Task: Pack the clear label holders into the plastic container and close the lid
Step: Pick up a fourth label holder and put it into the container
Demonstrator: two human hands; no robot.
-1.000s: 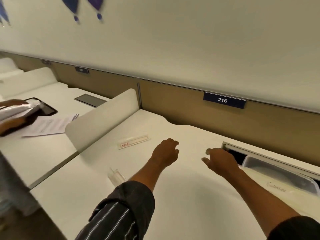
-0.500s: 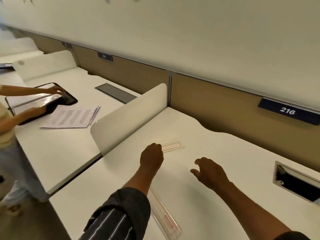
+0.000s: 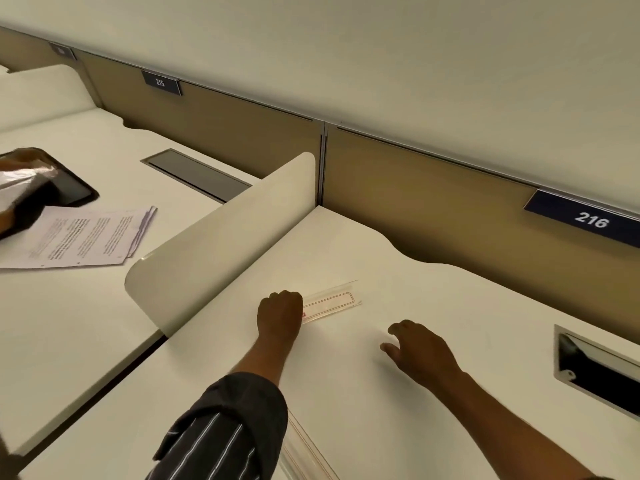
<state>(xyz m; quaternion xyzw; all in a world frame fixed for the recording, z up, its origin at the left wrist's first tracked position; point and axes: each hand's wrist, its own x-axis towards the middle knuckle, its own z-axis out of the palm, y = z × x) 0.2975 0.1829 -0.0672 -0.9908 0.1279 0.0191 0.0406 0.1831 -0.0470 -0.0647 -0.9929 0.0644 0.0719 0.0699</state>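
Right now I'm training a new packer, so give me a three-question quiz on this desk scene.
1. True or false: the left hand rests on one end of a clear label holder.
2. Which number is on the sign above this desk? A) 215 B) 216 C) 261
3. Fill in: a second clear holder lies near the ____ sleeve.

Key: 1 true; 2 B; 3 striped. The right hand holds nothing.

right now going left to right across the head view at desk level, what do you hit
black tray → printed papers → white divider → left hand → clear label holder → right hand → open cable hatch
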